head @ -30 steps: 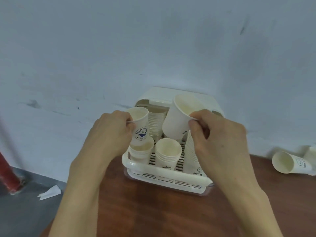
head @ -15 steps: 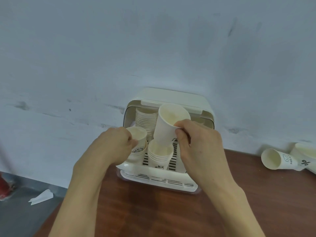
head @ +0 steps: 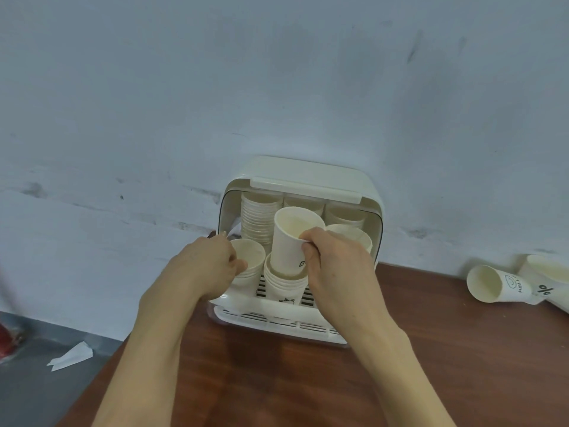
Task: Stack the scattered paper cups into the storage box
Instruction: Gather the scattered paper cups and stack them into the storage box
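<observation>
Cups going into the storage box (head: 300, 180)

Right hand (head: 335, 263) fingers pinch a paper cup's (head: 291, 241) rim, its base entering the middle stack (head: 284, 286); left hand (head: 206, 266) grips the left stack (head: 248, 263).

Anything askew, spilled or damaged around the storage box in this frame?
Nothing looks damaged or spilled. Two paper cups lie on their sides on the table right of the storage box, not yet stacked. The cup that the right hand pinches by the rim sits tilted in the middle stack. A paper scrap lies on the floor.
</observation>
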`<state>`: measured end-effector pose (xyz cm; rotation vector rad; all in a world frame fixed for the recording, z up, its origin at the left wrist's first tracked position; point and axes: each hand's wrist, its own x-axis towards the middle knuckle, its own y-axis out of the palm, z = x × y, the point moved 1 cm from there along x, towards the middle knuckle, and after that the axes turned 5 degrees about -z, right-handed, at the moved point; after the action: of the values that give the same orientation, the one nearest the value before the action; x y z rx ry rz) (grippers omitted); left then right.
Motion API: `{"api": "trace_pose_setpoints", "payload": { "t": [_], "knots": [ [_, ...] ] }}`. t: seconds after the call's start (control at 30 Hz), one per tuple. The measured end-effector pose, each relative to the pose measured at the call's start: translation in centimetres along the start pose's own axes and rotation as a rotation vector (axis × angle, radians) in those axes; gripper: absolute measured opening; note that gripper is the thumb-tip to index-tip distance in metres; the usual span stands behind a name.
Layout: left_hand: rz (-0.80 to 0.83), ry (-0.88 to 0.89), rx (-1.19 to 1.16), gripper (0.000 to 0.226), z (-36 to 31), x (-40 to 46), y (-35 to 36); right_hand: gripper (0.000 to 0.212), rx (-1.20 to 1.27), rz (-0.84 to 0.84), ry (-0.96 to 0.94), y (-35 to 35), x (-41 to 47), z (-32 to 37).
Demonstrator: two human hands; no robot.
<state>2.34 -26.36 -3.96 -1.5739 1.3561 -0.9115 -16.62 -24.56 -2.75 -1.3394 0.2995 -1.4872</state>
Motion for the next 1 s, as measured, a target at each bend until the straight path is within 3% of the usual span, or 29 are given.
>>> {"api": "trace_pose_setpoints", "payload": {
  "t": [0.67, 0.87, 1.0],
  "knots": [
    [-0.052, 0.044, -0.052, 0.022, -0.1, 0.2, 0.1, 0.013, -0.292, 0.225, -0.049, 2.3, -0.5, -0.4],
    [-0.152, 0.119, -0.050, 0.023, -0.8, 0.0, 0.0, 0.017, -0.319, 0.276, -0.067, 2.6, -0.7, 0.0],
    [-0.268, 0.148, -0.118, 0.021, -1.1, -1.1, 0.2, 0.027, -0.253, 0.218, -0.052, 2.5, -1.3, -0.3]
  ]
}}
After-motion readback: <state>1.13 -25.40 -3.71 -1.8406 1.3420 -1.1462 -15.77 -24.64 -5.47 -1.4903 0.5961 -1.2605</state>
